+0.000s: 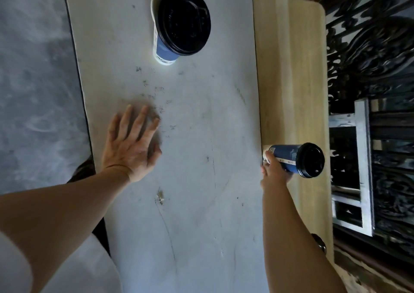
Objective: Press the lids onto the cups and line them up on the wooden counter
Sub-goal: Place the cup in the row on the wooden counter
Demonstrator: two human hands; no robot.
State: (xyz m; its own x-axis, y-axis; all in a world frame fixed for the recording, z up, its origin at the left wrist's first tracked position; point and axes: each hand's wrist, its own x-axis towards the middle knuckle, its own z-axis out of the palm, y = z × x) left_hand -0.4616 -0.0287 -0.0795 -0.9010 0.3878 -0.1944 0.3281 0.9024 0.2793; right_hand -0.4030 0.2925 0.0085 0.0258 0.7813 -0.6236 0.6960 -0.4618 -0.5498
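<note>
Right hand (274,173) grasps the lidded blue cup (287,159) by its base over the wooden bench (291,80); left hand (132,145) rests flat, released. Set it down square, leaving room for the second cup (179,24) ahead.

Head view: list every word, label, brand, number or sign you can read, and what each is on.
No text is legible.
Standing cup: print on its white base band, too blurred.
Held cup in the right hand: square code-like patch and white band, too small.
Black lid: embossed marks, unreadable.
</note>
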